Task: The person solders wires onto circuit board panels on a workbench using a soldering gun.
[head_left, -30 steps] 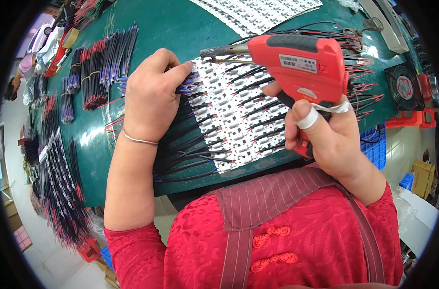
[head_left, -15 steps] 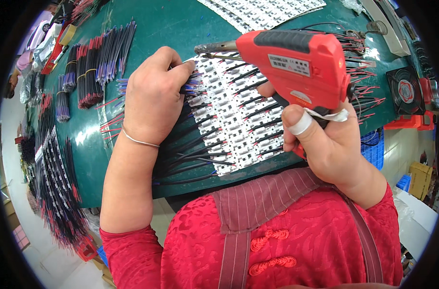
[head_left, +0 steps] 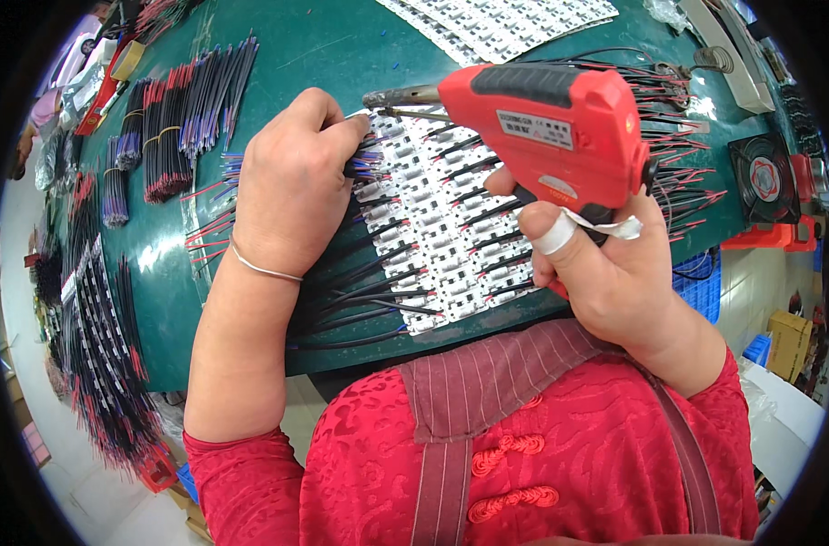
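Note:
A red soldering gun (head_left: 546,136) with a black top grip is in my right hand (head_left: 605,273), whose fingers are wrapped round its handle. White tape is on that thumb. The gun's metal tip points left and lies close to my left fingertips, over the top left corner of a white circuit board panel (head_left: 442,218). My left hand (head_left: 296,173) is closed at the panel's left edge, its thumb and forefinger pinched together. Black wires (head_left: 367,164) with blue ends stick out from under its fingers. More black wires run from both sides of the panel's rows.
Tied bundles of black wires (head_left: 164,136) lie on the green table (head_left: 296,55) to the left. More white panels (head_left: 505,23) lie at the far side. A black fan (head_left: 762,177) stands at the right, and a wire cluster (head_left: 114,355) hangs over the left edge.
The soldering gun and my right hand have shifted slightly left, bringing the tip a little further over by my left fingertips. My left hand has hardly moved.

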### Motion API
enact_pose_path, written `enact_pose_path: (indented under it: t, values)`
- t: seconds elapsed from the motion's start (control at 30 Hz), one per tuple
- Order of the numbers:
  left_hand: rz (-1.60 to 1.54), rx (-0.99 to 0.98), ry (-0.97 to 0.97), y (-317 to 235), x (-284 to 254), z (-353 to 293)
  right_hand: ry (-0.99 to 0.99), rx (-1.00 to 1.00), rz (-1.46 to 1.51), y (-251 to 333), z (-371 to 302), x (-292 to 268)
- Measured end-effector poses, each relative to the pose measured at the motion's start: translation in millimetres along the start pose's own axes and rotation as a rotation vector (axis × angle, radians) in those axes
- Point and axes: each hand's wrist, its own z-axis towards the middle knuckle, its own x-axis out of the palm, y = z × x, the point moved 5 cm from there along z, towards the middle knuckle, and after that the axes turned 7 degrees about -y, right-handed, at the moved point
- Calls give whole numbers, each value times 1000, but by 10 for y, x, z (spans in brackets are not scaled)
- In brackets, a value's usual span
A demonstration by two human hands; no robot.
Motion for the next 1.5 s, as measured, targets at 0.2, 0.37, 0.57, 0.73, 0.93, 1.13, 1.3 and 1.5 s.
enact_pose_path:
  t: [0.2, 0.37, 0.57, 0.73, 0.93, 1.13, 1.3, 1.5]
  values:
    - [26, -3, 0, -3, -4, -2, 26, -42, -50, 33, -16, -8]
    - [58, 34, -1, -16, -10, 21, -110, 14, 170, 43, -26, -40]
    - [68, 30, 17, -43, -18, 49, 11, -36, 22, 32, -31, -58]
    - [73, 66, 16, -8, -23, 69, 18, -80, -16, 30, -23, -98]
    - [75, 76, 62, -10, -31, 97, -8, -74, 31, 15, -48, -117]
    - [77, 99, 83, 12, -19, 109, -9, -67, 28, 15, -47, -129]
    - [60, 95, 64, 26, -32, 102, -12, -61, 68, 1, -50, -122]
    - [40, 81, 30, 40, -37, 115, -12, -83, 94, -10, -44, -114]
